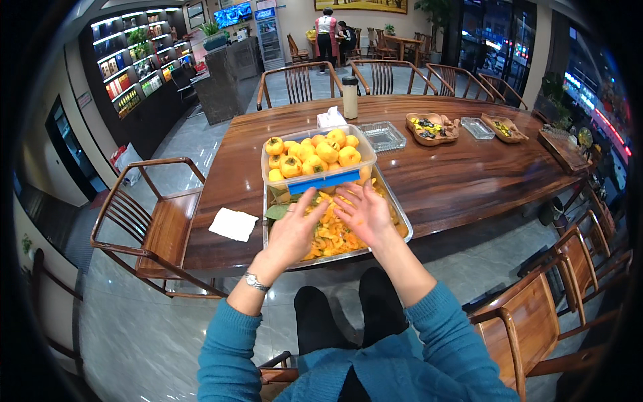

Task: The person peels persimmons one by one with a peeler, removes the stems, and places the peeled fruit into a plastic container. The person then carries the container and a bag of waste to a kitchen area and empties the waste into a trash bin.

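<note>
My left hand [295,226] and my right hand [367,213] hover over a metal tray [404,226] at the table's near edge. Both are open with fingers apart, and neither holds anything. The right palm is turned up and inward. Under them, orange-yellow peelings [335,238] cover much of the tray, with a green leaf [276,212] by its left side. Just beyond my fingertips, a clear plastic tub [370,159] with a blue latch [325,181] rests at the tray's far end. It is heaped with yellow-orange persimmons [328,150], some showing dark leafy tops.
On the wooden table [455,194] lie a white paper napkin [233,224], a tissue pack [331,118], a capped bottle [349,97], glass ashtrays [382,137] and wooden snack dishes [432,128]. Chairs [151,228] surround it. Two people [327,39] are far behind.
</note>
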A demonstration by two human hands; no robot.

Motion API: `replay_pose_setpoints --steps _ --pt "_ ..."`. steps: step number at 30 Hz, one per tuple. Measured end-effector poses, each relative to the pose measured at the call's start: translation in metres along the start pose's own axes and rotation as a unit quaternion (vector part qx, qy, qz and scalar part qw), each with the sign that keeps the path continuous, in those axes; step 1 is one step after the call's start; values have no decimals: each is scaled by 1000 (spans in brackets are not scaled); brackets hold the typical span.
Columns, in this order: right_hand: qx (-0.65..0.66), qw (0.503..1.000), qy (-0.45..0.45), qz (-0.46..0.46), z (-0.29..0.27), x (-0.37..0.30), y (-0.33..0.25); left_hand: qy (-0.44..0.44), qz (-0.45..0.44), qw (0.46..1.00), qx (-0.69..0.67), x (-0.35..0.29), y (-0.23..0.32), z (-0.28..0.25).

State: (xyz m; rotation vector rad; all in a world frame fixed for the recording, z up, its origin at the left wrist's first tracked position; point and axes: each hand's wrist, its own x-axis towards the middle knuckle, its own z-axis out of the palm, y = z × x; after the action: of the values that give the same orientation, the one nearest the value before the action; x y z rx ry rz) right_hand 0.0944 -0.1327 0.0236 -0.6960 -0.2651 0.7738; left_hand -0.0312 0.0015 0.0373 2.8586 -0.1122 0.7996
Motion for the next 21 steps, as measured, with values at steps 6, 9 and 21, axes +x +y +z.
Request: replay_pose_setpoints --steps 6,9,21 --pt "-40 997 32 53 1 -6 -7 -160 -66 969 179 -5 -1 12" --pt "-26 997 64 38 -5 -8 -13 5 77 991 105 -7 3 13" --pt "213 975 52 39 -20 -27 -38 -46 33 981 186 8 9 29"
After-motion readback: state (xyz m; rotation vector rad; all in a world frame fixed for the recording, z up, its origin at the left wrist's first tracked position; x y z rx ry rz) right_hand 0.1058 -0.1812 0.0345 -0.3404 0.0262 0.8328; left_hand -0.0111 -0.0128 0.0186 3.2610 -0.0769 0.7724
